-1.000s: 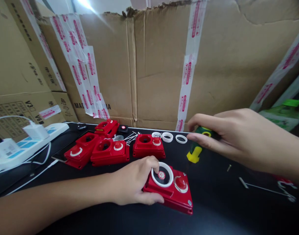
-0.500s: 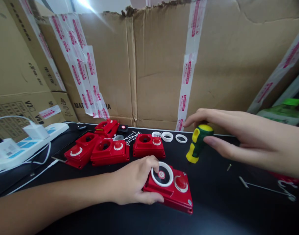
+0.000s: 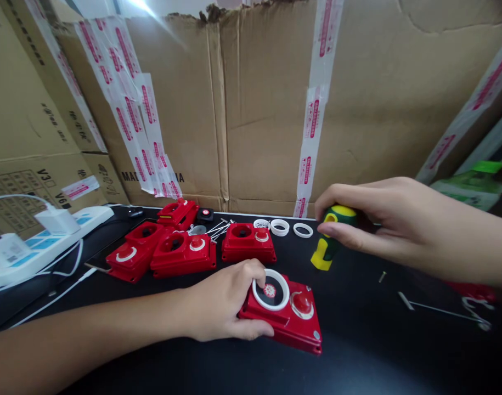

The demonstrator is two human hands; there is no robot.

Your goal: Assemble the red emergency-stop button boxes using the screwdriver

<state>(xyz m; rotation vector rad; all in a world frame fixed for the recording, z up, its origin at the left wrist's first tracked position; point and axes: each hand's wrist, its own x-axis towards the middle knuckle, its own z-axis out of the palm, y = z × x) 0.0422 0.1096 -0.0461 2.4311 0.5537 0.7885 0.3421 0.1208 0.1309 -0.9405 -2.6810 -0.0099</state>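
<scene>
My left hand (image 3: pixel 224 302) grips the left end of a red alarm box (image 3: pixel 289 328), which lies flat on the black table. A white ring (image 3: pixel 286 293) encircles a black disc with a red-and-white emblem on top of the box, and a fingertip reaches the ring's edge. Beside the ring is a red dome (image 3: pixel 302 302) with a white collar. To the right and above the table, my right hand (image 3: pixel 382 219) is closed around a green-and-yellow screwdriver (image 3: pixel 325 249), held apart from the box. The screwdriver's shaft cannot be made out.
Several similar red boxes (image 3: pixel 185 255) stand behind my left hand. White rings (image 3: pixel 303 230) lie along the cardboard wall (image 3: pixel 267 109). A screw (image 3: pixel 382 277) and a T-handled rod (image 3: pixel 440 310) lie at right. A power strip (image 3: pixel 32 241) with cables occupies the left; a green bottle (image 3: pixel 468 186) stands far right.
My right hand's fingers and thumb have closed further around the screwdriver's handle. My left hand stays on the alarm box. The whole view has shifted slightly.
</scene>
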